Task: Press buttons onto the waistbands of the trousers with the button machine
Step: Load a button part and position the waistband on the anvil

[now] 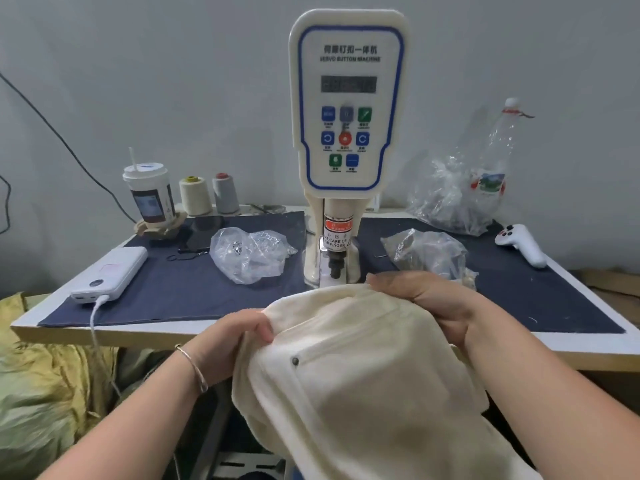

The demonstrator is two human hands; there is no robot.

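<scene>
Both hands, left hand (pixel 239 336) and right hand (pixel 427 299), pinch the cream trousers (pixel 363 375) with curled fingers at the table's (pixel 104 332) near edge, just before the button machine (pixel 346 109). Plastic bags (pixel 251 252) flank the machine's base on the blue mat (pixel 194 292); a power bank (pixel 110 273) lies left.

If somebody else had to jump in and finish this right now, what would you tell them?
Left hand grips the left edge of the cream fabric trousers; right hand grips their top edge near the machine.
The trousers are bunched in front of the tall white button machine, not yet under its dark metal punch.
One small dark metal stud already sits by the pocket.
Left: slide the waistband under the punch and press the button.
</scene>
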